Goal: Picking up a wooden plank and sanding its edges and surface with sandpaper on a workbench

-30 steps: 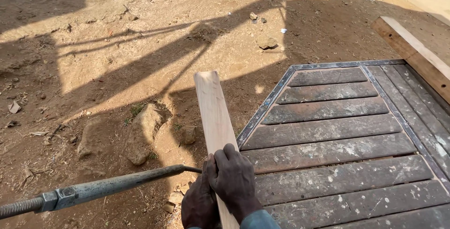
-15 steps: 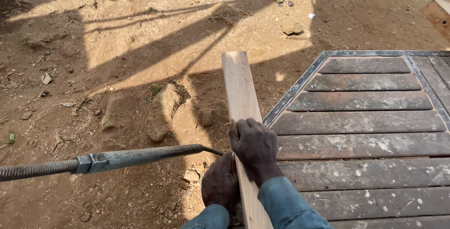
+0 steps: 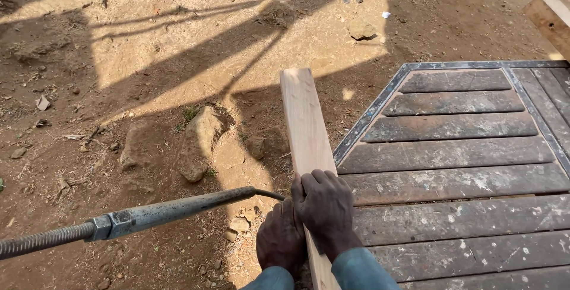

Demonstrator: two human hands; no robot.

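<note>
A long pale wooden plank [image 3: 304, 125] points away from me, over the left edge of a dark slatted platform [image 3: 463, 153] framed in metal. My right hand [image 3: 323, 207] grips the plank from above, fingers wrapped over its top. My left hand [image 3: 280, 238] is closed on the plank's left side, just below and beside the right hand. A grey metal rod [image 3: 142, 216] with a threaded end comes in from the left and its thin tip reaches the plank near my hands.
Bare dirt ground with stones [image 3: 199, 141], small rocks [image 3: 361, 28] and long shadows lies left and ahead. Another wooden beam end [image 3: 549, 19] shows at the top right corner.
The view has shifted: plank and hands now sit further right and higher in the frame. Both hands have kept their hold on the plank. The rod still meets it from the left.
</note>
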